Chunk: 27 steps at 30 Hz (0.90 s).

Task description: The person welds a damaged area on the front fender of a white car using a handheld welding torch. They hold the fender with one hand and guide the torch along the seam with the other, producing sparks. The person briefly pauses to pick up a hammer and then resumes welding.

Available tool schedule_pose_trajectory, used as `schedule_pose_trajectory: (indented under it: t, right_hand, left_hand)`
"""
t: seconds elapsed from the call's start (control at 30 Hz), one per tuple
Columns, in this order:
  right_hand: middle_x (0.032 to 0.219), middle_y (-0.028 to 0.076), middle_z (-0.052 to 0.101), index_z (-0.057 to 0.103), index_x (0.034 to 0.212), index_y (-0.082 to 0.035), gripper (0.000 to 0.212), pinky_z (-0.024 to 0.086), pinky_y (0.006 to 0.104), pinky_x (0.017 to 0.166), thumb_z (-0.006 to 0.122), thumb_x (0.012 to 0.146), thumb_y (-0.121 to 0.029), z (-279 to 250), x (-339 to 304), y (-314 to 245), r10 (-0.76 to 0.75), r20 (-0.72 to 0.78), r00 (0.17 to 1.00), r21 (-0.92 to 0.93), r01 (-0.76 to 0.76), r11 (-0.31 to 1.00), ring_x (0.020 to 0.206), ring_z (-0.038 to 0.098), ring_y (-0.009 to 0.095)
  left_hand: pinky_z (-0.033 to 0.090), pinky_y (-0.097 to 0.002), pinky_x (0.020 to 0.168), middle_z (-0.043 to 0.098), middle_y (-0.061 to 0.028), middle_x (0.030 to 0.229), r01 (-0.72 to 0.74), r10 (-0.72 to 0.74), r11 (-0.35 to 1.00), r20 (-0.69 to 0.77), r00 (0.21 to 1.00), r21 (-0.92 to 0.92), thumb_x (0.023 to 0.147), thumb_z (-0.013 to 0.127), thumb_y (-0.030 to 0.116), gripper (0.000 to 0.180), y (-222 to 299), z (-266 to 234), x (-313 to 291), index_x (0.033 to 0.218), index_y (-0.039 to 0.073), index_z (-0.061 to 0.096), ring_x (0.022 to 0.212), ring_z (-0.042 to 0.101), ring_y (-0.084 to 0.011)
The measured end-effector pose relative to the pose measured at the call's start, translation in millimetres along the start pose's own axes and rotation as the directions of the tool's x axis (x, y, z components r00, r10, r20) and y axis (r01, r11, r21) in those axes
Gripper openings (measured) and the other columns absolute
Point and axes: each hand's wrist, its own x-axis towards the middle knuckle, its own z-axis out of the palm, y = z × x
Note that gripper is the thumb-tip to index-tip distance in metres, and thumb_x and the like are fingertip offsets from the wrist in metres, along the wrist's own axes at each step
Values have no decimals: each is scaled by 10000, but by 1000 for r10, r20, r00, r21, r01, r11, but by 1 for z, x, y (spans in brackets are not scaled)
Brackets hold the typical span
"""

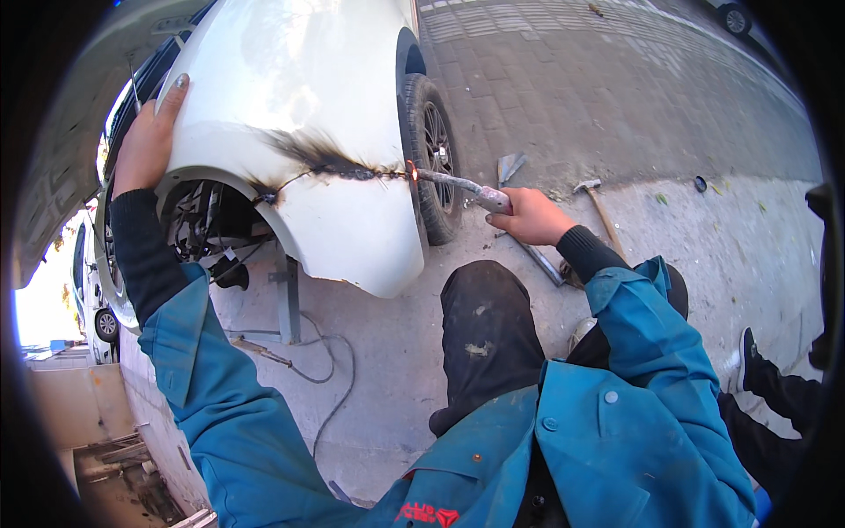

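Observation:
A white car fender (352, 231) fills the upper middle, with a black scorched seam (339, 165) running across it. My left hand (150, 141) grips its upper left edge, thumb lying along the white paint and the other fingers partly hidden over the edge. In my right hand (531, 216) is a torch-like tool (449, 180) with a curved metal neck and pale, pinkish handle. Its tip meets the fender's right edge at the end of the seam, where a small orange glow shows. Dark parts show through an opening in the body to the left.
Right of the fender is a tyre (429, 141). A hammer (601, 216) and metal pieces (539, 260) lie beside my right hand. Below the car are a grey stand (288, 299) and a cable (352, 370). Another person's legs (770, 396) show at far right.

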Motion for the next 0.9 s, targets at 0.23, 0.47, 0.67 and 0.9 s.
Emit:
schedule_pose_trajectory:
  t: [0.23, 0.47, 0.67, 0.9]
  right_hand:
    - [881, 252, 730, 663, 1043, -22, 321, 569, 547, 824, 749, 952, -317, -5, -13, 1, -168, 120, 978, -125, 183, 975, 908, 723, 473]
    - [949, 198, 764, 729, 1153, -13, 364, 573, 445, 840, 773, 951, -313, -56, -3, 32, 116, -140, 983, 192, -88, 977, 885, 744, 335]
    - [926, 198, 755, 732, 1072, -27, 322, 562, 452, 818, 774, 935, -316, -19, -14, 43, -22, -82, 996, 159, 35, 987, 865, 735, 348]
    - [1021, 220, 782, 773, 1060, -62, 331, 589, 510, 884, 783, 891, -346, 26, -13, 157, 270, -15, 963, -245, -265, 933, 1012, 754, 396]
  left_hand:
    - [490, -444, 1035, 730, -282, 1112, -21, 21, 999, -20, 1000, -25, 1014, 387, 849, 985, 0, -1, -1, 1188, -61, 723, 1059, 708, -364]
    - [491, -462, 1041, 732, -278, 1125, -2, 2, 1000, 11, 1000, 12, 1047, 372, 807, 924, -7, 3, 2, 1225, -34, 712, 1069, 712, -379]
    - [485, -452, 1067, 736, -267, 1176, -102, 102, 995, -20, 995, 7, 1063, 386, 761, 855, -13, 2, 2, 1360, 17, 683, 1121, 707, -389]
    - [472, -397, 1082, 714, -222, 1279, -333, 334, 941, -17, 942, 54, 1131, 421, 620, 704, -58, 6, 19, 1377, 10, 674, 1158, 681, -328]
